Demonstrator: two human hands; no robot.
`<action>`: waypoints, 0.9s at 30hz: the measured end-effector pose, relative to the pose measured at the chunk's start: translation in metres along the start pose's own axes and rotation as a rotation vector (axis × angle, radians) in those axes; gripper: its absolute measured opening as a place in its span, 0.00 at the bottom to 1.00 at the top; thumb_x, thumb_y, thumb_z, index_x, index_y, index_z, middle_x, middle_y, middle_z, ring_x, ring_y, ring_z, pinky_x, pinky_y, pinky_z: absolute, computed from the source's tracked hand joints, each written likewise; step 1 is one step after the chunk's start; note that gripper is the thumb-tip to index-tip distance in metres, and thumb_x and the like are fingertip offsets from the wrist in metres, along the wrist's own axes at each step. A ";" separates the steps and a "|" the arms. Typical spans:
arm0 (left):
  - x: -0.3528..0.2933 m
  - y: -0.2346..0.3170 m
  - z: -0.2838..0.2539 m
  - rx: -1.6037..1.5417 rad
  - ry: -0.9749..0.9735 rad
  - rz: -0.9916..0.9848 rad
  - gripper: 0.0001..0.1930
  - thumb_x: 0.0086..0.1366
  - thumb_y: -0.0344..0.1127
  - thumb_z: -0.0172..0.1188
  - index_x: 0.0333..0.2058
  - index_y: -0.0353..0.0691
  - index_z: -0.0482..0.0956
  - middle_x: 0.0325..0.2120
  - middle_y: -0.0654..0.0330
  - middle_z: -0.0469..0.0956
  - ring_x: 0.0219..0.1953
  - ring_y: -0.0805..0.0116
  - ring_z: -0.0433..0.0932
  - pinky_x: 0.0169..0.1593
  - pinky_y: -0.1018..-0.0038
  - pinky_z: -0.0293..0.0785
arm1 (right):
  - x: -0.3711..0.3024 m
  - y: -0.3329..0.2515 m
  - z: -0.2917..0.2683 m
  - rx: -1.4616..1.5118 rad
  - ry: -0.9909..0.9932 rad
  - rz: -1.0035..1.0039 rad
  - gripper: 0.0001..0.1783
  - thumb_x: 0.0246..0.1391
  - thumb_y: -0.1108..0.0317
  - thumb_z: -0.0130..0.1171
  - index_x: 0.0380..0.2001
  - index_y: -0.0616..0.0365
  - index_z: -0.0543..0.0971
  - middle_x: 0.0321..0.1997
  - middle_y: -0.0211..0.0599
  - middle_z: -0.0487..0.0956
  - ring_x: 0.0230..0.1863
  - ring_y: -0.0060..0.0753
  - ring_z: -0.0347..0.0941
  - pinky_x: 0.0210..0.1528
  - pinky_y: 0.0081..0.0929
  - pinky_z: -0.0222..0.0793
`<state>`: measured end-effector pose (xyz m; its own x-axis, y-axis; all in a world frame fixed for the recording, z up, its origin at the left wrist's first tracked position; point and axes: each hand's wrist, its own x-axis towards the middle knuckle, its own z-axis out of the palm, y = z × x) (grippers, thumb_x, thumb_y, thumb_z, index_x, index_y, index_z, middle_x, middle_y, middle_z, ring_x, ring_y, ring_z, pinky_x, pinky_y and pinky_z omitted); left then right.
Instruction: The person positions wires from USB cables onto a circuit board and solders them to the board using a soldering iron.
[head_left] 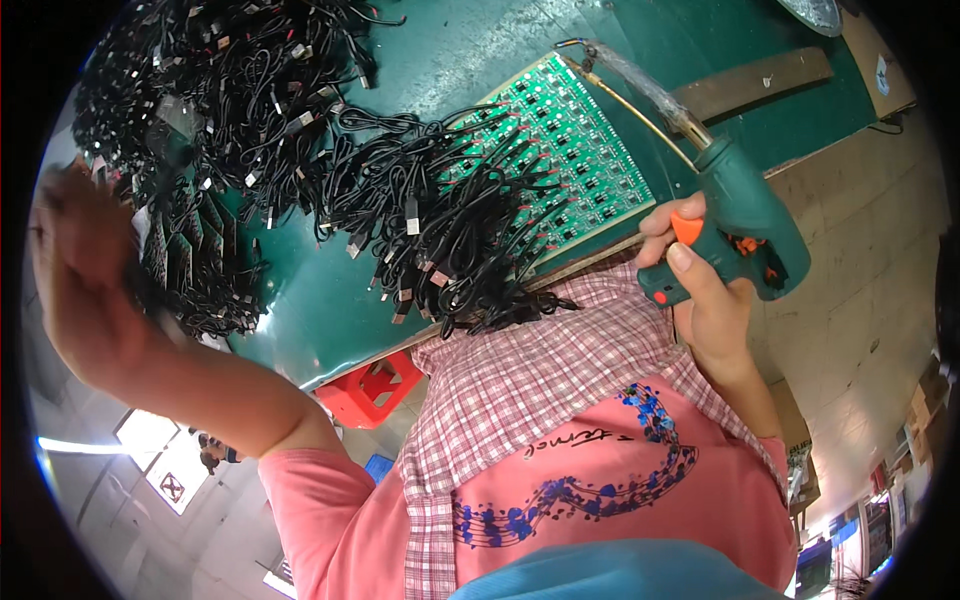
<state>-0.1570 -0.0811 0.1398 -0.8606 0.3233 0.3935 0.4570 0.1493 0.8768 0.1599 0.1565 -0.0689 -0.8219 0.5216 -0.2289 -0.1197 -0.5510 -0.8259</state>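
Observation:
My right hand (715, 300) is wrapped round the handle of a green soldering gun (765, 215) with an orange trigger. The gun's metal tip and thin brass-coloured feed tube reach over the far edge of a green circuit board panel (590, 150). Black cables (470, 215) with USB plugs lie bundled across the panel's left side, several red and black wire ends resting on its rows. Far to the left, my left hand (85, 235) is smeared by motion beside a pile of cables and boards; its fingers cannot be made out.
A large heap of black USB cables (250, 90) covers the table's far left. More circuit boards (195, 240) with cables stand below it. A flat brown bar (755, 85) lies on the green table (450, 45) at the back right. A red stool (370, 390) is under the front edge.

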 end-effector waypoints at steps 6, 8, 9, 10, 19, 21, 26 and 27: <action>-0.148 -0.040 0.147 -0.366 -0.876 -1.216 0.10 0.68 0.38 0.56 0.37 0.36 0.73 0.18 0.71 0.62 0.18 0.84 0.55 0.20 0.83 0.48 | -0.001 -0.005 0.012 -0.322 -0.132 0.149 0.18 0.56 0.80 0.57 0.50 0.60 0.69 0.40 0.41 0.79 0.31 0.20 0.71 0.35 0.19 0.71; -0.166 -0.048 0.159 -0.337 -0.853 -1.107 0.09 0.71 0.37 0.52 0.37 0.36 0.72 0.19 0.71 0.62 0.19 0.85 0.54 0.21 0.84 0.47 | 0.001 0.002 0.016 -0.459 -0.186 -0.018 0.17 0.56 0.81 0.57 0.48 0.59 0.71 0.40 0.37 0.79 0.30 0.17 0.70 0.34 0.16 0.69; -0.168 -0.048 0.160 -0.331 -0.832 -1.084 0.09 0.71 0.37 0.52 0.38 0.36 0.72 0.19 0.71 0.62 0.19 0.85 0.54 0.21 0.84 0.47 | 0.002 0.000 0.023 -0.493 -0.163 0.037 0.16 0.56 0.81 0.57 0.47 0.59 0.72 0.41 0.37 0.79 0.31 0.16 0.70 0.34 0.16 0.69; -0.169 -0.048 0.160 -0.325 -0.809 -1.062 0.09 0.71 0.36 0.52 0.38 0.36 0.72 0.19 0.71 0.62 0.19 0.85 0.54 0.21 0.84 0.46 | 0.003 -0.001 0.026 -0.526 -0.142 0.092 0.15 0.56 0.81 0.57 0.47 0.59 0.73 0.42 0.37 0.79 0.31 0.16 0.70 0.34 0.16 0.70; -0.084 -0.012 0.089 -0.878 -0.378 -0.644 0.08 0.68 0.29 0.50 0.42 0.31 0.72 0.23 0.67 0.64 0.19 0.80 0.60 0.20 0.80 0.59 | -0.002 -0.010 0.014 -0.217 0.005 0.056 0.19 0.57 0.82 0.53 0.52 0.60 0.68 0.44 0.46 0.77 0.32 0.21 0.69 0.34 0.22 0.68; -0.057 -0.032 0.076 -1.212 -0.439 -0.558 0.09 0.68 0.28 0.50 0.43 0.29 0.72 0.24 0.66 0.65 0.21 0.79 0.62 0.23 0.80 0.63 | -0.002 -0.007 0.015 -0.201 0.015 0.042 0.19 0.57 0.82 0.53 0.51 0.60 0.68 0.43 0.46 0.77 0.32 0.22 0.69 0.35 0.22 0.68; -0.020 -0.063 0.068 -0.487 -0.336 -0.180 0.06 0.70 0.28 0.48 0.41 0.31 0.71 0.25 0.66 0.64 0.24 0.82 0.57 0.27 0.84 0.54 | -0.005 -0.010 0.014 -0.228 0.004 0.065 0.18 0.57 0.81 0.53 0.50 0.60 0.68 0.42 0.44 0.77 0.32 0.22 0.69 0.35 0.23 0.68; -0.015 -0.061 0.068 -0.504 -0.347 -0.217 0.06 0.71 0.29 0.49 0.39 0.32 0.71 0.25 0.67 0.64 0.22 0.83 0.56 0.26 0.85 0.52 | -0.005 -0.010 0.013 -0.209 -0.003 0.059 0.18 0.56 0.81 0.53 0.50 0.60 0.68 0.41 0.44 0.77 0.31 0.22 0.68 0.35 0.22 0.68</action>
<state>-0.1570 -0.0313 0.0614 -0.7604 0.6307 0.1547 0.0465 -0.1846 0.9817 0.1581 0.1509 -0.0529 -0.8256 0.4906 -0.2787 0.0464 -0.4332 -0.9001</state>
